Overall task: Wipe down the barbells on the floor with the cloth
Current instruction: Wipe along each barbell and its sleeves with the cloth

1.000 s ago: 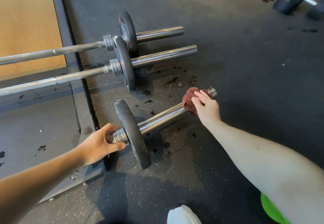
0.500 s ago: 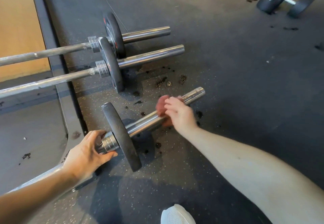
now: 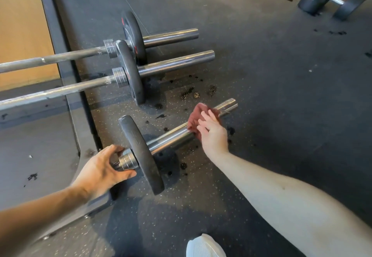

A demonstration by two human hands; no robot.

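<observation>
Our right hand (image 3: 213,134), fingers (image 3: 205,115) grasping the cloth (image 3: 195,116), has slid back outward along the nearest barbell (image 3: 171,139), away from its plate (image 3: 145,156). Our left hand (image 3: 100,170) grips the collar (image 3: 127,161) behind the plate. Wiping of this sleeve continues.

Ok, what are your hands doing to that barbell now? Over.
Left hand grips collar of nearest barbell. Right hand wraps red cloth round its sleeve. Sleeve end bare, nothing blocking.

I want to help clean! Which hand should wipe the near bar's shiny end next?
Right, probably. The right hand holds the cloth on that bar, near its end; the left hand grips the collar behind the plate, steadying it.
</observation>
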